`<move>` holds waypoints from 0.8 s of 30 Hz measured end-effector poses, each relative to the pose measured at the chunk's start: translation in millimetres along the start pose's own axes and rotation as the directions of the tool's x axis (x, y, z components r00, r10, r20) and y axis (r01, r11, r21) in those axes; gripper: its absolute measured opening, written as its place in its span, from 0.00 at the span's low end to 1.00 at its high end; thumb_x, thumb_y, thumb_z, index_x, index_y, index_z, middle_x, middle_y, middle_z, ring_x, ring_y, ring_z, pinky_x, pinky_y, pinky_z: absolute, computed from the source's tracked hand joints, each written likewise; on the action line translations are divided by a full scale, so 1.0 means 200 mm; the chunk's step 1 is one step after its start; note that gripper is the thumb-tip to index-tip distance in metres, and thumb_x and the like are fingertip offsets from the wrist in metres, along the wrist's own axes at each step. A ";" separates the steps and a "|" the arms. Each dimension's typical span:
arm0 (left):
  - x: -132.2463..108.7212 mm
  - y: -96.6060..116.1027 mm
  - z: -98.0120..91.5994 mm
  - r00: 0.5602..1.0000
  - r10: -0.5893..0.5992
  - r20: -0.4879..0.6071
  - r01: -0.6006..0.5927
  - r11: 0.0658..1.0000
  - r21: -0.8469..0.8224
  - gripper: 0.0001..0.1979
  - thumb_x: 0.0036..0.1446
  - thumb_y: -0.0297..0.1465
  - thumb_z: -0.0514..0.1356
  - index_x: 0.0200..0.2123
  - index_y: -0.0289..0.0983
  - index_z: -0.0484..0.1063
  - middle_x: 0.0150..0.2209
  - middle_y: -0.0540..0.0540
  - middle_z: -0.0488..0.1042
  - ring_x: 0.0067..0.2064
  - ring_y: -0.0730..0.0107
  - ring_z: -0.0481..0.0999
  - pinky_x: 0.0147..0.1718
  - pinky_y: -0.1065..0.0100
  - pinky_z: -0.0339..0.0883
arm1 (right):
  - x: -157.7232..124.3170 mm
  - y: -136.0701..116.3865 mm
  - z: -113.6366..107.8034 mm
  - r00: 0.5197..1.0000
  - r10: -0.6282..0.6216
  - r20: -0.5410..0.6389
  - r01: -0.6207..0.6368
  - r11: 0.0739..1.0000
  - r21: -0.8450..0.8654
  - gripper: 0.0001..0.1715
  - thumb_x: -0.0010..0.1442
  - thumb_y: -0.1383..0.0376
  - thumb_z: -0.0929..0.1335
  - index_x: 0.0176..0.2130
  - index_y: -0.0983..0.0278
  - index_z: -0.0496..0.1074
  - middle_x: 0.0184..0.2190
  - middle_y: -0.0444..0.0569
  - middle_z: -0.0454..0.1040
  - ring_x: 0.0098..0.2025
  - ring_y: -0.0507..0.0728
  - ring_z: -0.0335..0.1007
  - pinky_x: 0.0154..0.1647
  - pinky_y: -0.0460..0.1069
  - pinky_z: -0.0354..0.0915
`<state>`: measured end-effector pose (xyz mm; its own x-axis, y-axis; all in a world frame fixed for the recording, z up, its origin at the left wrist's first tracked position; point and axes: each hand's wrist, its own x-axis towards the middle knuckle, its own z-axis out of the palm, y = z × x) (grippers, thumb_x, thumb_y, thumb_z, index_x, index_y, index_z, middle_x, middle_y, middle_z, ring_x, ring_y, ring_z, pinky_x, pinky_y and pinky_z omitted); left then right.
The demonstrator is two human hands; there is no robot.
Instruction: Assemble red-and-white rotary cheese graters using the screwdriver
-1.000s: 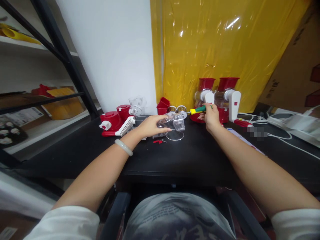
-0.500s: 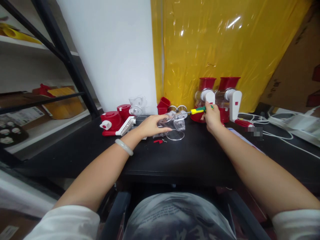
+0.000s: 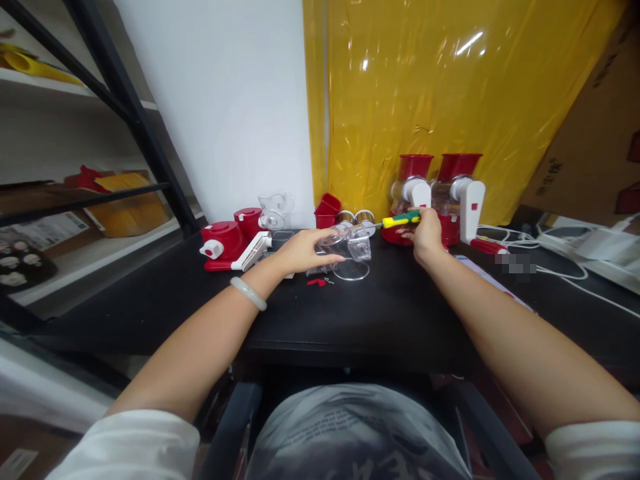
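My left hand (image 3: pixel 311 252) is closed around a clear plastic housing (image 3: pixel 358 245) that lies on its side above the black table. In my right hand (image 3: pixel 426 231) is a yellow and green screwdriver (image 3: pixel 400 219), gripped by the end of its handle. Its shaft points left, and the tip reaches the clear housing; exactly where it meets the plastic is too small to tell. Just below my left hand lie a small red plastic part (image 3: pixel 316 283) and some tiny screws (image 3: pixel 329 281).
Red bases with a white crank (image 3: pixel 255 251) stand at the left. Behind the hands are a red hopper (image 3: pixel 328 211) and metal drums (image 3: pixel 364 217). Two assembled rotary graters (image 3: pixel 461 200) stand at the right, near white cables (image 3: pixel 560 267). A black shelf frame (image 3: pixel 125 100) rises at far left.
My right hand's fingers have shifted on the screwdriver's handle, with the thumb no longer raised along its top. My left hand and the clear housing stay in place.
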<state>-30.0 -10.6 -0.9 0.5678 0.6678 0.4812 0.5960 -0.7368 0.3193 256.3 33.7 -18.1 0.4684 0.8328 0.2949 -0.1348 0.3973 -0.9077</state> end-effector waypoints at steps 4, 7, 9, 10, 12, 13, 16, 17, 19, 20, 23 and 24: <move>0.00 0.00 0.00 1.000 0.005 0.012 -0.005 1.000 0.000 0.31 0.52 0.49 0.66 0.56 0.42 0.71 0.50 0.43 0.78 0.48 0.56 0.78 0.50 0.58 0.68 | 0.01 0.01 0.00 1.000 -0.014 -0.004 0.014 1.000 -0.027 0.08 0.59 0.60 0.61 0.37 0.60 0.64 0.24 0.40 0.68 0.15 0.49 0.63 0.13 0.45 0.59; 0.00 0.00 0.00 1.000 0.011 0.006 -0.011 1.000 -0.007 0.30 0.52 0.48 0.66 0.56 0.42 0.71 0.50 0.43 0.78 0.49 0.57 0.77 0.50 0.59 0.68 | 0.01 0.01 0.00 1.000 -0.012 -0.008 0.012 0.999 -0.033 0.09 0.59 0.58 0.62 0.37 0.60 0.63 0.22 0.38 0.66 0.15 0.49 0.62 0.13 0.44 0.59; 0.00 0.00 0.00 1.000 0.012 0.006 -0.012 1.000 -0.005 0.30 0.52 0.48 0.66 0.56 0.42 0.72 0.50 0.43 0.78 0.49 0.57 0.77 0.50 0.59 0.68 | 0.00 0.00 0.01 1.000 -0.018 -0.002 0.018 0.999 -0.033 0.10 0.60 0.56 0.63 0.37 0.60 0.63 0.20 0.37 0.64 0.15 0.49 0.63 0.14 0.44 0.59; 0.00 0.00 0.00 1.000 0.010 0.006 -0.010 1.000 -0.004 0.30 0.52 0.48 0.66 0.56 0.42 0.72 0.50 0.43 0.78 0.49 0.57 0.77 0.50 0.59 0.68 | 0.00 0.00 0.01 1.000 -0.023 0.001 0.023 0.999 -0.033 0.11 0.60 0.55 0.63 0.37 0.60 0.63 0.19 0.36 0.64 0.15 0.49 0.63 0.14 0.44 0.59; 0.00 0.00 0.00 1.000 0.006 0.009 -0.006 1.000 -0.002 0.31 0.52 0.48 0.66 0.56 0.42 0.71 0.49 0.43 0.78 0.48 0.57 0.77 0.50 0.59 0.68 | 0.00 0.00 0.01 1.000 -0.029 0.000 0.029 0.999 -0.031 0.13 0.60 0.53 0.64 0.37 0.60 0.63 0.17 0.35 0.63 0.15 0.48 0.62 0.14 0.43 0.59; 0.00 0.00 0.00 1.000 0.006 0.007 -0.006 1.000 -0.003 0.30 0.52 0.48 0.66 0.56 0.42 0.71 0.49 0.43 0.78 0.48 0.57 0.77 0.50 0.59 0.68 | 0.00 0.00 0.01 1.000 -0.028 -0.004 0.028 0.999 -0.029 0.14 0.60 0.53 0.64 0.37 0.60 0.62 0.17 0.35 0.63 0.14 0.48 0.61 0.14 0.43 0.59; 0.00 0.00 0.00 1.000 0.012 0.005 -0.012 1.000 -0.001 0.30 0.52 0.48 0.66 0.56 0.42 0.71 0.50 0.43 0.78 0.49 0.58 0.77 0.50 0.59 0.68 | 0.00 0.00 0.02 1.000 -0.019 -0.018 0.018 1.000 -0.025 0.14 0.60 0.52 0.65 0.37 0.60 0.62 0.16 0.34 0.62 0.13 0.48 0.60 0.13 0.43 0.57; 0.00 0.01 0.00 1.000 0.013 0.004 -0.013 1.000 0.001 0.30 0.52 0.48 0.66 0.56 0.42 0.71 0.50 0.43 0.78 0.49 0.58 0.77 0.50 0.59 0.68 | 0.00 0.00 0.02 1.000 -0.019 -0.019 0.019 1.000 -0.025 0.14 0.60 0.52 0.65 0.37 0.59 0.62 0.15 0.33 0.61 0.13 0.49 0.59 0.13 0.43 0.57; 0.00 0.01 0.00 1.000 0.016 0.008 -0.017 1.000 0.005 0.30 0.52 0.48 0.66 0.56 0.42 0.71 0.50 0.43 0.78 0.49 0.58 0.77 0.50 0.59 0.68 | 0.00 0.00 0.02 0.999 -0.030 -0.015 0.030 0.999 -0.029 0.13 0.61 0.53 0.64 0.36 0.59 0.61 0.14 0.33 0.59 0.12 0.49 0.58 0.13 0.43 0.55; 0.00 0.01 0.00 1.000 0.018 0.010 -0.018 1.000 0.006 0.30 0.52 0.49 0.66 0.55 0.42 0.71 0.50 0.43 0.78 0.49 0.58 0.77 0.50 0.60 0.68 | 0.00 0.00 0.02 0.999 -0.036 -0.012 0.035 0.999 -0.033 0.13 0.61 0.53 0.64 0.36 0.59 0.61 0.13 0.33 0.59 0.12 0.49 0.58 0.13 0.44 0.55; 0.00 0.00 0.00 1.000 0.018 0.010 -0.018 1.000 0.008 0.30 0.52 0.49 0.66 0.55 0.41 0.72 0.50 0.43 0.78 0.49 0.58 0.78 0.50 0.59 0.68 | 0.00 0.00 0.01 0.999 -0.046 -0.006 0.046 0.998 -0.052 0.14 0.61 0.52 0.64 0.34 0.59 0.61 0.13 0.33 0.58 0.12 0.50 0.58 0.13 0.44 0.53; 0.00 0.00 0.00 1.000 0.017 0.008 -0.017 1.000 0.009 0.30 0.52 0.49 0.66 0.55 0.41 0.72 0.50 0.43 0.78 0.49 0.58 0.78 0.50 0.59 0.68 | 0.00 0.00 0.01 0.999 -0.049 -0.006 0.048 0.997 -0.061 0.15 0.61 0.51 0.64 0.34 0.59 0.60 0.13 0.33 0.57 0.12 0.50 0.59 0.13 0.44 0.53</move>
<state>-29.8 -10.9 -1.1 0.5822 0.6563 0.4798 0.5914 -0.7469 0.3040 254.2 33.6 -17.5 0.4797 0.8101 0.3372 -0.0586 0.4130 -0.9088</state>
